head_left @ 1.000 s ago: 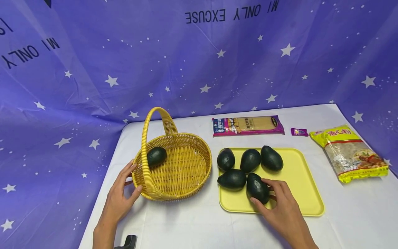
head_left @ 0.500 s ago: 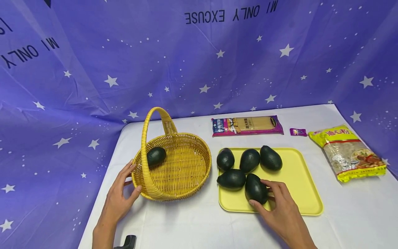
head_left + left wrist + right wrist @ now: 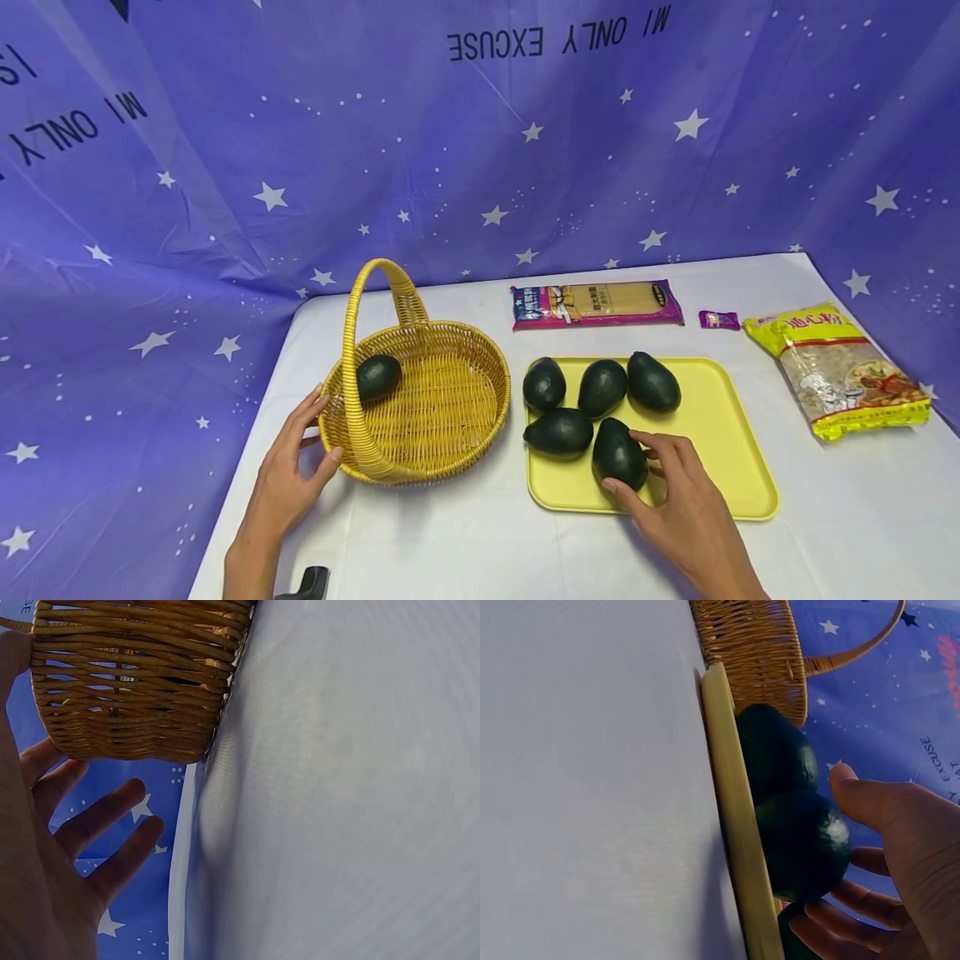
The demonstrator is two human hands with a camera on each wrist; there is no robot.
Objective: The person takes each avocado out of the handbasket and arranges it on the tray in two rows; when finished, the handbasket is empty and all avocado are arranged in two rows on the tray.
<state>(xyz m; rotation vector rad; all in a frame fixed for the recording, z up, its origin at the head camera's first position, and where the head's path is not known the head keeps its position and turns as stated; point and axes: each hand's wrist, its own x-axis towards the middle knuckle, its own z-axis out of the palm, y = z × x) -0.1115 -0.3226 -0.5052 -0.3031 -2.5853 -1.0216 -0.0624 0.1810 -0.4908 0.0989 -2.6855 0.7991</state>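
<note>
A yellow wicker basket point(image 3: 442, 408) with a tall arched handle holds one dark green avocado point(image 3: 379, 377). My left hand point(image 3: 288, 475) touches the basket's near left side, thumb and fingers spread. In the left wrist view the fingers of the left hand point(image 3: 52, 847) are extended beside the wicker wall. On a yellow tray point(image 3: 720, 433) lie several dark avocados. My right hand point(image 3: 678, 508) is at the nearest avocado point(image 3: 619, 455), fingers on its right, thumb by its lower end. The right wrist view shows the thumb of this right hand point(image 3: 900, 862) apart from the avocado point(image 3: 804, 844).
Behind the tray lies a long pack of noodles point(image 3: 597, 303). A small purple packet point(image 3: 719, 320) and a yellow food bag point(image 3: 840, 371) are at the right. A black object point(image 3: 311, 583) shows at the near edge. A purple starry cloth point(image 3: 420, 167) hangs behind the white table point(image 3: 450, 542).
</note>
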